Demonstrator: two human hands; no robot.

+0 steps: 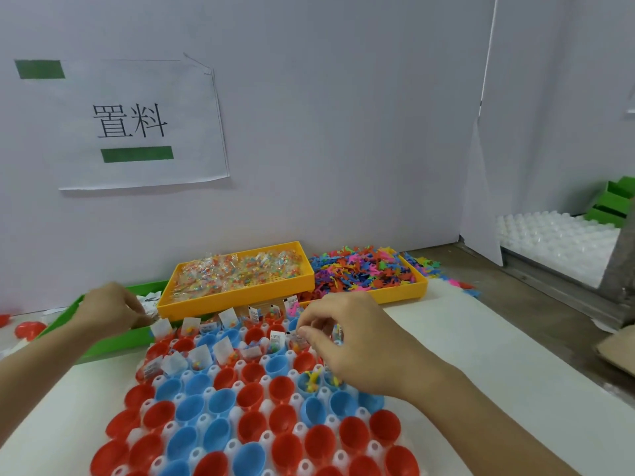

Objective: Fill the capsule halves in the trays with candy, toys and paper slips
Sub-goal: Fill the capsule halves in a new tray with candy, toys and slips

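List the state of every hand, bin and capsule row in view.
Left hand: reaching into the green bin, pinching paper slips.
Right hand: pinching a slip over a far capsule.
Candy bin: full.
Toy bin: heaped, spilling over.
Far capsule halves: filled.
Near capsule halves: empty.

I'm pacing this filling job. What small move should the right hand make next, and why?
Probably lower and release the paper slip that the right hand pinches into the capsule half beneath; back rows already hold slips, while the near capsule halves sit empty.
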